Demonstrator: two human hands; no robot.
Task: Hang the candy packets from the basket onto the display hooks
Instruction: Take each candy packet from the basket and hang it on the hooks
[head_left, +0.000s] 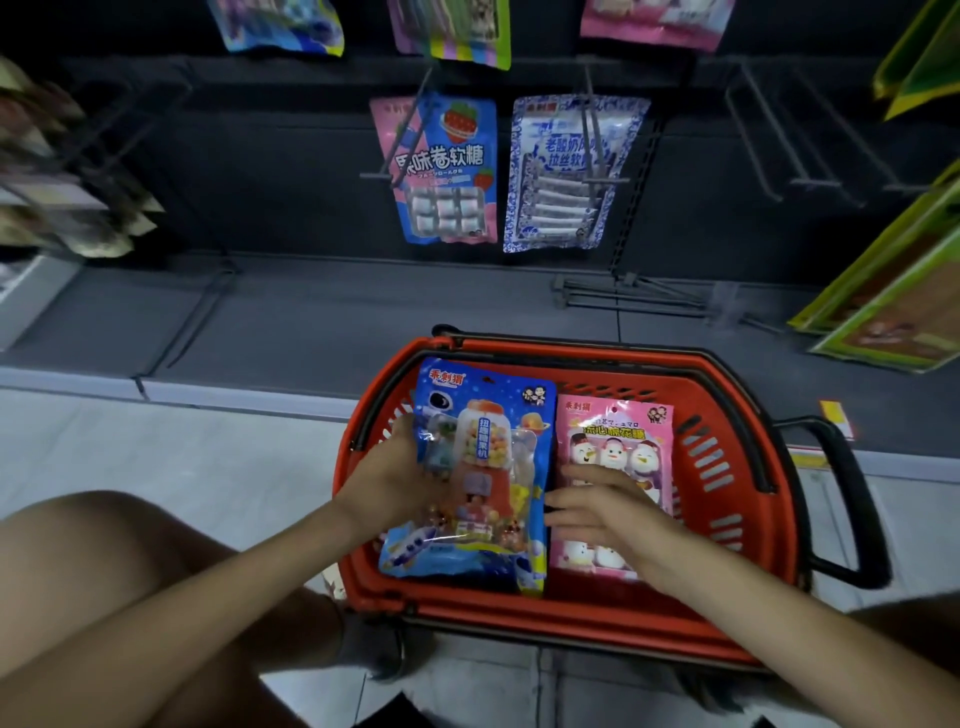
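Head view: a red basket (519, 618) sits on the floor below the dark shelf. The left hand (402, 470) grips the left edge of a blue packet (488, 467), which is raised over the basket. The right hand (597, 501) rests with its fingers spread loosely on a pink packet (618, 436) lying in the basket beside it. Above, two packets (447, 171) hang on hooks (595, 140).

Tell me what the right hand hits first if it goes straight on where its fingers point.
The right hand, over the pink marshmallow packet, would probably first meet the right edge of the blue gumball-machine packet; their relative height is unclear.
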